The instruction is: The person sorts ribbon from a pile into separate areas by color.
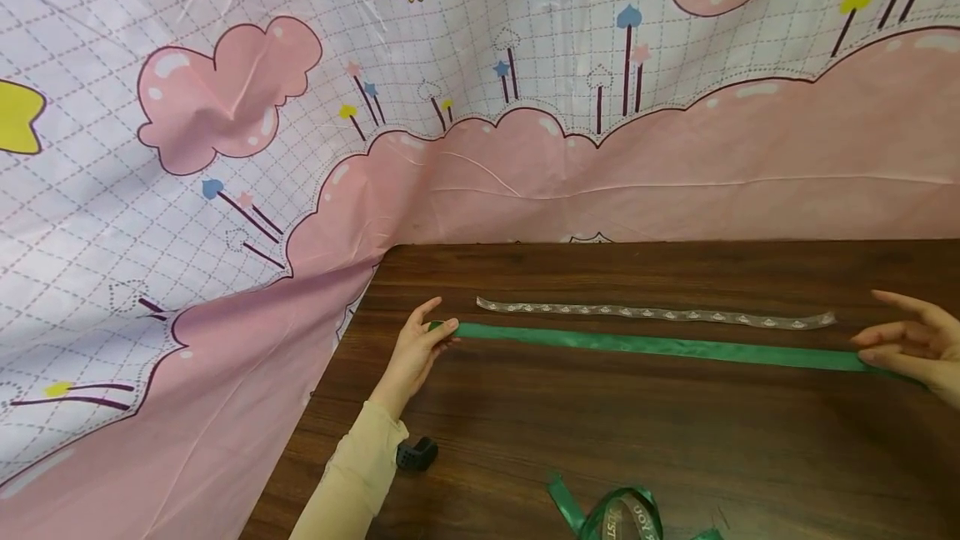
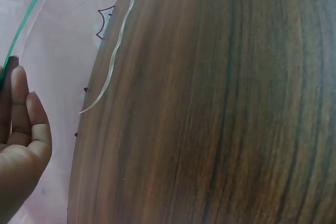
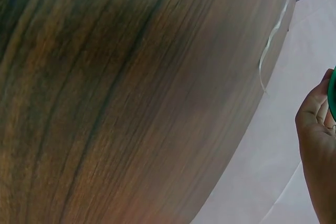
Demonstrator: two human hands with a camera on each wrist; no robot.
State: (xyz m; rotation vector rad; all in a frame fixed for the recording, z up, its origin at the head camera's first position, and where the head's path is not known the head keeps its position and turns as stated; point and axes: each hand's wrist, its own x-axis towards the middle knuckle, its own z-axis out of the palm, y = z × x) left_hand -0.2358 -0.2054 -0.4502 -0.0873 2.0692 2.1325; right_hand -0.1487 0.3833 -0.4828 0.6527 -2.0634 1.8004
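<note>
A green satin ribbon (image 1: 645, 344) is stretched nearly straight between the two hands in the head view. My left hand (image 1: 416, 348) pinches its left end between thumb and finger. At the far right, my right hand (image 1: 911, 344) pinches the other end, and a short tail hangs past the thumb. The left wrist view shows the ribbon (image 2: 26, 17) rising from the left hand (image 2: 23, 124). In the right wrist view only part of the right hand (image 3: 317, 114) shows, at the edge. Just behind the green ribbon lies a sheer white patterned ribbon (image 1: 652, 313) on the table.
More ribbon (image 1: 618, 511), green with a printed pale strip, lies coiled at the table's front edge. A small black object (image 1: 417, 454) sits beside the left forearm. The brown wooden table (image 1: 600, 423) meets a pink and white patterned cloth (image 1: 675, 182) behind and at left.
</note>
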